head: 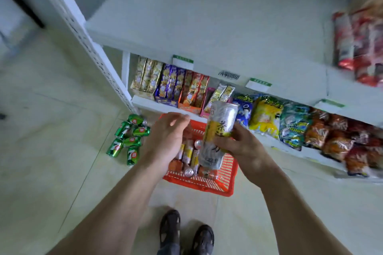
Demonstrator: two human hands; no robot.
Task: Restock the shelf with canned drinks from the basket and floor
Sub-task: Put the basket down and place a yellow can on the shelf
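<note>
My right hand (pixel 240 143) grips a tall silver and yellow can (pixel 220 130) around its middle, held tilted above the red basket (pixel 207 183). My left hand (pixel 167 138) hovers just left of the can with relaxed fingers, holding nothing. Several more cans (pixel 189 156) lie in the basket on the floor. A cluster of green cans (pixel 129 136) lies on the floor left of the basket. The white upper shelf (pixel 207 27) in front of me is bare on its left and middle.
Red snack packets (pixel 360 43) sit on the upper shelf's right end. The lower shelf holds boxed snacks (pixel 170 85) and bagged snacks (pixel 294 124). A white shelf upright (pixel 87 45) runs down the left. My feet (pixel 186 232) stand behind the basket.
</note>
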